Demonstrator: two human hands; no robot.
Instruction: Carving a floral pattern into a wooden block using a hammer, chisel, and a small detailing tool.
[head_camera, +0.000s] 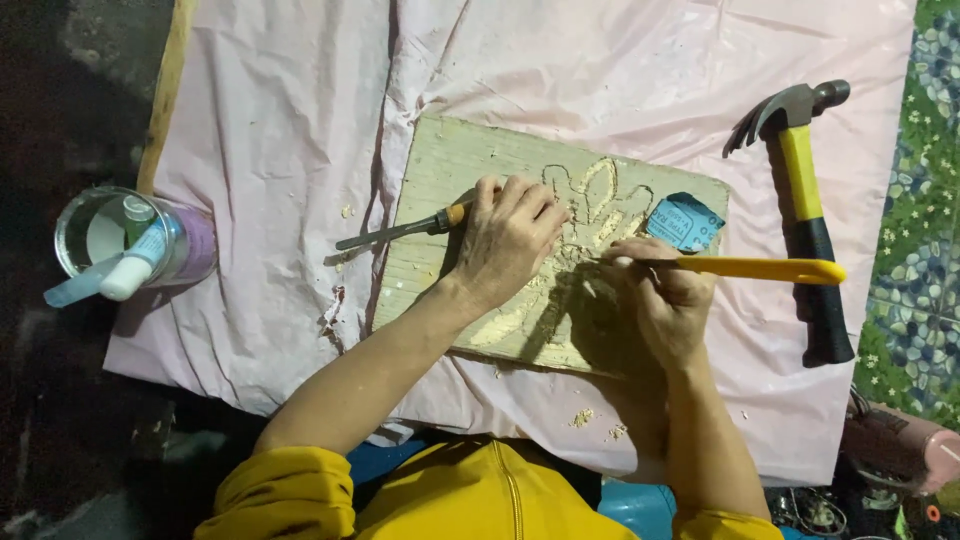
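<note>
Beside wooden board (440, 170), claw hammer (805, 200), clear jar (110, 240), pink sheet (280, 150)

Makeshift carving workshop: hammer (805, 200), carved board (560, 250), plastic sheet (290, 150).

Bright, even light from overhead falls on the crinkled pale pink plastic sheet (300, 130), which shows soft glare toward 12 o'clock. The right hand (660, 300) casts a dark shadow on the carved pale wooden board (470, 160). Margins toward 9 o'clock lie dim; focus is sharp.

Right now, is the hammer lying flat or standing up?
Lying flat: the hammer rests lengthwise on the pink sheet, steel head away from the person, untouched by either hand.
</note>
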